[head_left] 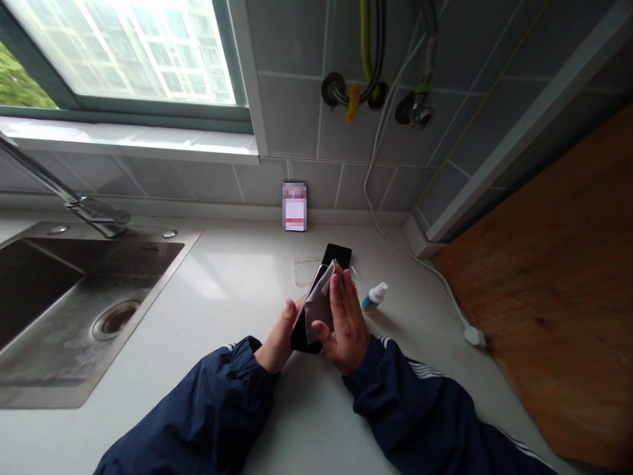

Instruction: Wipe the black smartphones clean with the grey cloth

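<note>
Over a white counter, the left hand gripped a dark phone; the right hand, fingers outstretched, held grey cloth against it.

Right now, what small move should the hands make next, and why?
Perhaps slide the thin grey cloth gently along the flat black phone-like slab: the left hand holds the slab tilted, and the cloth lies between it and the right hand.
</note>
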